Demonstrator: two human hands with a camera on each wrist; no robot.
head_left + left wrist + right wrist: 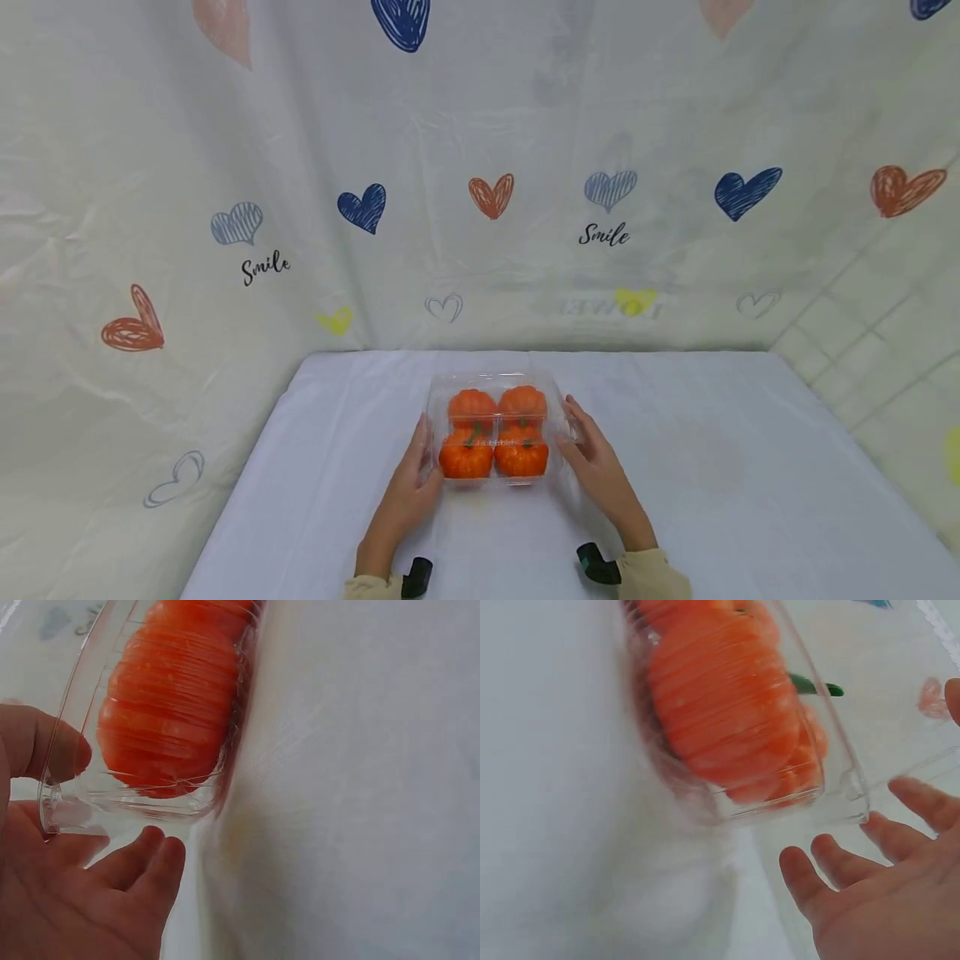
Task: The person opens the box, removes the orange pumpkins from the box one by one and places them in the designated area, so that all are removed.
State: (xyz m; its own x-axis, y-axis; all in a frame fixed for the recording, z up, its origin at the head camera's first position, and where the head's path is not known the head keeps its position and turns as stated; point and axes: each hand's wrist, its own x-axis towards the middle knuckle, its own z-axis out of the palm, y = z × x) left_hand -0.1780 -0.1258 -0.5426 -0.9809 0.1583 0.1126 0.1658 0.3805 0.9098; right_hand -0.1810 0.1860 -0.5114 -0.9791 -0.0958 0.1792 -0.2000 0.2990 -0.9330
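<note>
At lower centre, the left hand (412, 490) pinches the clear container (487, 383) between thumb and fingers; the right hand (602, 468), fingers spread, borders its right edge. Four orange pumpkins (467, 458) sit inside: packing looks done, fastening unclear. Behind, the backdrop (525, 108) reads "Smile" twice, above faint mirrored lettering (594, 308).

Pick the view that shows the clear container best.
Head: it frames the whole clear container with the orange pumpkins inside. Left wrist shows only part, one corner pinched by the left hand; right wrist also shows only part, slightly blurred, beside the right hand.
</note>
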